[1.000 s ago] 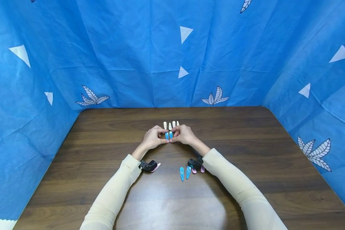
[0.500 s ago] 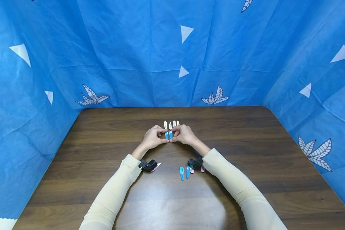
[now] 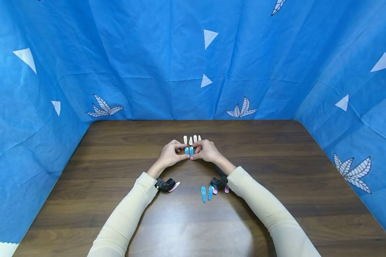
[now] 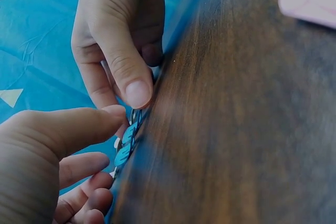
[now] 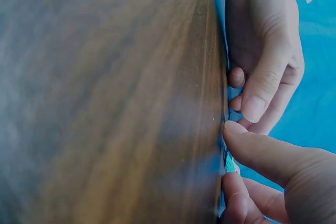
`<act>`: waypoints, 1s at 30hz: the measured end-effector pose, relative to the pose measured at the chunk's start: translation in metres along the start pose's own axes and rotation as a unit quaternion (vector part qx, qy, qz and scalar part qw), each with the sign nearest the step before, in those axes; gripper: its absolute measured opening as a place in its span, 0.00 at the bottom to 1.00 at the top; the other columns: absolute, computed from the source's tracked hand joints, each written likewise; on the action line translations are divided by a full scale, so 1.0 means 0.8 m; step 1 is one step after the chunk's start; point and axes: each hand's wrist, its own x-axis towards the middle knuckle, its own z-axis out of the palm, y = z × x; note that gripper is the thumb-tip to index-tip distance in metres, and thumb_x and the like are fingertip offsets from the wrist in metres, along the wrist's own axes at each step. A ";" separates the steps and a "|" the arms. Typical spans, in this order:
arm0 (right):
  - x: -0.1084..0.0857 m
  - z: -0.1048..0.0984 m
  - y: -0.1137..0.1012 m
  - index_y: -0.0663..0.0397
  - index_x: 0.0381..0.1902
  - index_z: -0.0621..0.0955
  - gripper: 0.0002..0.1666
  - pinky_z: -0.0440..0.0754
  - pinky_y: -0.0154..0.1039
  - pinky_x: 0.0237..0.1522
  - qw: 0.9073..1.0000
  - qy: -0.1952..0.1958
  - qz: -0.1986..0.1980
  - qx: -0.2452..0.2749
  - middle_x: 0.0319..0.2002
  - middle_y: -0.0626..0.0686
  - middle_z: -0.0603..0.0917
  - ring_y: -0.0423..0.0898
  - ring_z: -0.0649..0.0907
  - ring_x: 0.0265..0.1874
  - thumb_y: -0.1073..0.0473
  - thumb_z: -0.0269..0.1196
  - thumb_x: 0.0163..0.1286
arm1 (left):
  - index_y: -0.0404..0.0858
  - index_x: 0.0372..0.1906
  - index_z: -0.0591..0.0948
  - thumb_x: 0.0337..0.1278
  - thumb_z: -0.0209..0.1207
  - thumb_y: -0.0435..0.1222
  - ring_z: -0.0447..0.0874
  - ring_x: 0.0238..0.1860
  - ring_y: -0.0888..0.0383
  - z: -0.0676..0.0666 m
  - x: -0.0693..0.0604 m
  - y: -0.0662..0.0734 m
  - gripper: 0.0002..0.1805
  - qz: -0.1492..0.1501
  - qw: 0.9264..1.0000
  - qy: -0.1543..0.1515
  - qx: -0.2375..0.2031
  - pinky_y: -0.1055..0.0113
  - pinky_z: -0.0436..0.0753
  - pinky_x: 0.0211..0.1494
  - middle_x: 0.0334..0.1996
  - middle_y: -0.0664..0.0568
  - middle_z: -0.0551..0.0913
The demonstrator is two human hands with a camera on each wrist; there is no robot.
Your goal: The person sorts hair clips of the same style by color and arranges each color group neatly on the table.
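Observation:
Two blue snap hair clips lie side by side on the table, pointing away from me. My left hand (image 3: pixel 171 154) holds the left blue hair clip (image 3: pixel 187 151) by its ends, between thumb and forefinger. Likewise my right hand (image 3: pixel 207 150) has thumb and forefinger at the two ends of the right blue hair clip (image 3: pixel 191 151). The thumbs nearly meet at the near ends. Just beyond the fingers stands a row of several cream hair clips (image 3: pixel 185 139), partly covered by the hands. In the left wrist view the blue clips (image 4: pixel 126 148) appear edge-on and low against the wood.
Nearer on the table (image 3: pixel 141 214) lie two more blue hair clips (image 3: pixel 203 194). Pink hair clips (image 3: pixel 226 189) lie beside them, partly behind the right wrist camera. A pale pink clip (image 3: pixel 174 187) shows by the left wrist camera. Blue cloth (image 3: pixel 148 53) hangs around the table.
Both hands stay in place with only tiny finger shifts at the blue clips. The view has shifted very slightly.

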 end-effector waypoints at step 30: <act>-0.147 -0.044 -0.005 0.57 0.51 0.84 0.28 0.80 0.52 0.44 0.979 0.083 -0.185 0.000 0.41 0.56 0.86 0.51 0.82 0.40 0.53 0.76 0.52 | 0.37 0.51 0.85 0.45 0.73 0.42 0.70 0.55 0.49 0.005 -0.003 -0.006 0.25 0.034 0.999 0.005 0.018 0.53 0.71 0.58 0.50 0.47 0.79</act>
